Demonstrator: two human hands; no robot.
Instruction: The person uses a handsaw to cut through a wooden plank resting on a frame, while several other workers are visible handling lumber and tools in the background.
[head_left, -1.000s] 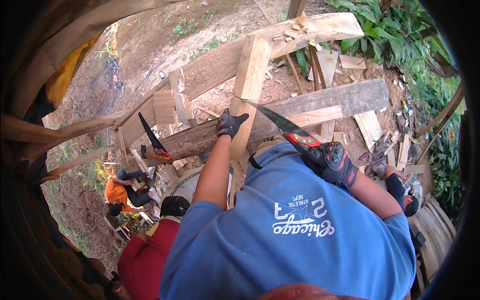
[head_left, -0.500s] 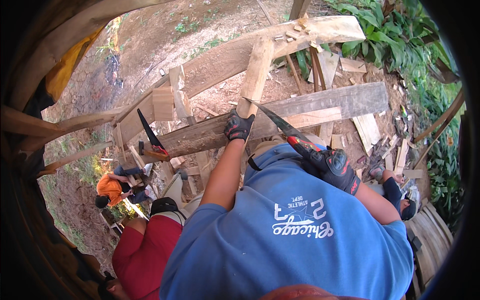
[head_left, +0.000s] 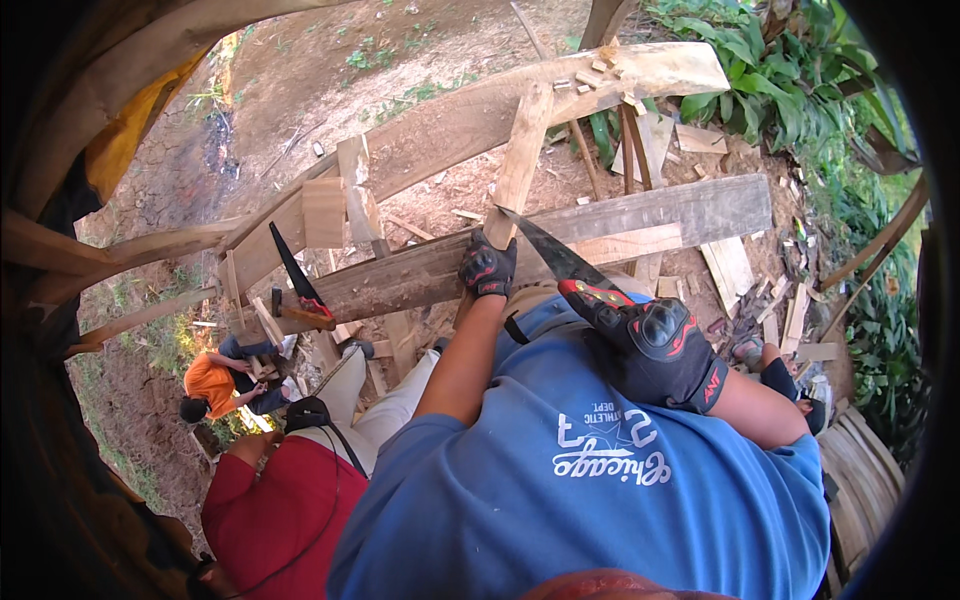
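A blue short-sleeved shirt (head_left: 590,520) bore white lettering (head_left: 612,466); black, red-trimmed gloves (head_left: 690,378) with rounded knuckle guards (head_left: 660,333) covered both hands (head_left: 487,266).

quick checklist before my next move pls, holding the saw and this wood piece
1. Left hand steadying the wood piece: ok, it grips the piece.
2. Right hand on the saw: ok, closed around its handle end.
3. Left hand well clear of the saw: not ok, in my view; it sits close below the saw's tip.
4. Wood piece firmly supported by the long beam: cannot tell; the left hand hides much of where they cross.
5. Other saw out of the way: ok, off to the left, apart from both hands.
6. Person in red clear of the saw: ok, off to the lower left.
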